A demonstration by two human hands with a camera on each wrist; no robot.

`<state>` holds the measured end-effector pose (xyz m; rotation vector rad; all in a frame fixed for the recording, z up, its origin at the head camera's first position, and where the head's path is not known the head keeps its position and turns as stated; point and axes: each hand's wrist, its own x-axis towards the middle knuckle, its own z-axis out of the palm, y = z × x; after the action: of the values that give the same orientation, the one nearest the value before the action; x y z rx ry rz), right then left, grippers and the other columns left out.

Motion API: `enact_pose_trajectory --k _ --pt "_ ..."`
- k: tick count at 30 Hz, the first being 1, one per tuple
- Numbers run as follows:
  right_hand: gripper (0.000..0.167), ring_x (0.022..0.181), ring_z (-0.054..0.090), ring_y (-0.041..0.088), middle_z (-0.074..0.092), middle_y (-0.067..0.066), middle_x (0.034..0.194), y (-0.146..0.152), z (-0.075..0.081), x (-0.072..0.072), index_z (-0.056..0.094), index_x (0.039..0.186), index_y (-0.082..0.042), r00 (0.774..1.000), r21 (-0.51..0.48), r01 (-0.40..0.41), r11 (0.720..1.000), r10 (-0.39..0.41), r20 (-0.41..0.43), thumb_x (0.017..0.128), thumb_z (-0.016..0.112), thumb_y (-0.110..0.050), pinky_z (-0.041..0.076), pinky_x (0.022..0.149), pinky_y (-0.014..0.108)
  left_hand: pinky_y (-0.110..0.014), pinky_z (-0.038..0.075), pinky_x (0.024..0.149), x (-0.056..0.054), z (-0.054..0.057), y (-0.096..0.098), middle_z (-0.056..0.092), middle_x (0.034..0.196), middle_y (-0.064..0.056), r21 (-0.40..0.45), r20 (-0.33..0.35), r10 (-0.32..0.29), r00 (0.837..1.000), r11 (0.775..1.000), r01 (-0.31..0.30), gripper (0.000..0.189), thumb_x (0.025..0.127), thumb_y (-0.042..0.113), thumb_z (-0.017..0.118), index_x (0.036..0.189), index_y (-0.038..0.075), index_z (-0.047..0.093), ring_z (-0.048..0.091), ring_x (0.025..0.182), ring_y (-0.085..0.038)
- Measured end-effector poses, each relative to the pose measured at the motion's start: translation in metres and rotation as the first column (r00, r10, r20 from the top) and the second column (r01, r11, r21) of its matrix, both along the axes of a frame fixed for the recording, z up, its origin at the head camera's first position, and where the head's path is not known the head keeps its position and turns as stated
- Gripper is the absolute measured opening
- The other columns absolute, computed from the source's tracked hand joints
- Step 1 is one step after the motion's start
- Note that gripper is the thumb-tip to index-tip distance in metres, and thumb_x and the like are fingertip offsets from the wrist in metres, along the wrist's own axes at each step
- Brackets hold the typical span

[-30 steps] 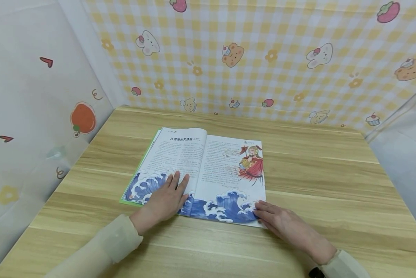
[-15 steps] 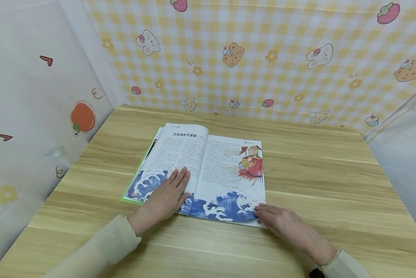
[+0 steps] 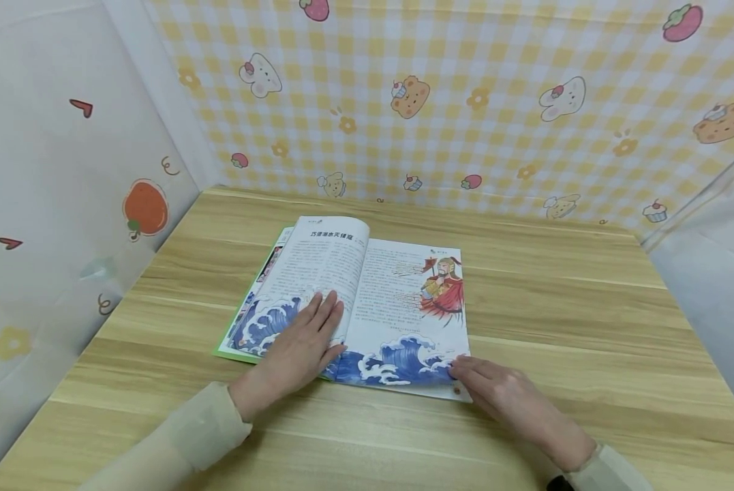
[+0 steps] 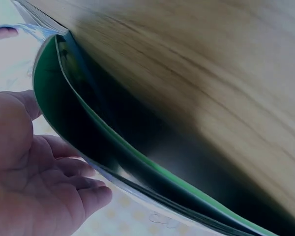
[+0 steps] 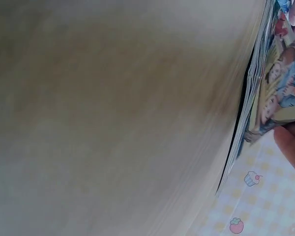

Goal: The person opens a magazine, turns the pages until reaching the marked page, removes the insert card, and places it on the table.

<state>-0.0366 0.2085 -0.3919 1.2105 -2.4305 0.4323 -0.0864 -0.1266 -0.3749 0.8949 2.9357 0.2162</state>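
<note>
An open magazine (image 3: 397, 293) with a green-edged cover lies mid-table, a blue wave drawing running along the bottom of both pages. My left hand (image 3: 296, 354) rests with straight fingers on the left page (image 3: 326, 262), which bows up near the spine. At the lower right corner, my right hand (image 3: 516, 406) pinches the right page (image 3: 381, 276). The right wrist view shows that corner lifted, a coloured picture (image 5: 280, 88) on its underside and my thumb (image 5: 291, 147) against it. In the left wrist view, the green cover (image 4: 137, 155) curves up off the wood.
The wooden table (image 3: 557, 293) extends around the magazine on all sides. A yellow checked cloth (image 3: 367, 102) with cartoon prints hangs along the back edge. White printed cloth (image 3: 48, 204) stands at the left, and plain white cloth (image 3: 710, 293) at the right.
My left hand has slid slightly up and right, and the left page has shifted rightward with it, baring more page edges beneath. My right hand stays at the corner, which has lifted slightly.
</note>
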Motion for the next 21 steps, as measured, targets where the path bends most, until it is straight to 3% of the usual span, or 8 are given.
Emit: enact_pose_trajectory --k 2,8,12,21 --pt "0.048 0.089 0.069 0.022 0.071 0.010 0.101 -0.001 0.001 0.000 0.069 0.103 -0.004 0.999 -0.020 0.003 1.000 -0.004 -0.044 0.104 0.027 -0.026 0.056 0.071 0.030 -0.046 0.022 0.114 0.001 0.002 0.004 0.020 0.154 -0.019 0.005 -0.005 -0.012 1.000 1.000 0.012 0.066 0.097 0.038 0.049 0.145 -0.003 0.030 0.016 0.142 -0.038" --pt "0.045 0.090 0.069 0.024 0.072 0.010 0.101 -0.005 0.008 0.001 0.069 0.103 -0.003 0.991 -0.041 0.007 0.999 -0.013 -0.137 0.103 0.027 -0.020 0.055 0.073 0.034 -0.044 0.023 0.114 0.008 0.003 0.026 0.025 0.152 -0.018 0.032 -0.044 -0.119 0.992 0.992 0.121 0.068 0.096 0.044 0.047 0.144 -0.002 0.033 0.021 0.141 -0.035" --pt "0.046 0.091 0.069 0.024 0.071 0.010 0.102 -0.007 0.010 0.003 0.069 0.103 -0.003 0.989 -0.027 0.018 0.999 -0.022 -0.149 0.104 0.027 -0.019 0.055 0.074 0.034 -0.041 0.025 0.113 0.014 0.001 0.042 0.026 0.153 -0.016 0.046 -0.035 -0.178 0.983 0.983 0.179 0.071 0.095 0.049 0.046 0.144 0.000 0.033 0.022 0.142 -0.032" --pt "0.045 0.091 0.069 0.021 0.071 0.008 0.102 -0.007 0.013 0.005 0.070 0.103 -0.005 0.983 -0.031 0.031 0.999 -0.036 -0.180 0.104 0.027 -0.017 0.054 0.075 0.031 -0.038 0.030 0.111 0.022 -0.003 0.070 0.030 0.151 -0.017 0.031 -0.102 -0.291 0.951 0.955 0.295 0.072 0.094 0.052 0.046 0.143 0.000 0.036 0.027 0.140 -0.032"
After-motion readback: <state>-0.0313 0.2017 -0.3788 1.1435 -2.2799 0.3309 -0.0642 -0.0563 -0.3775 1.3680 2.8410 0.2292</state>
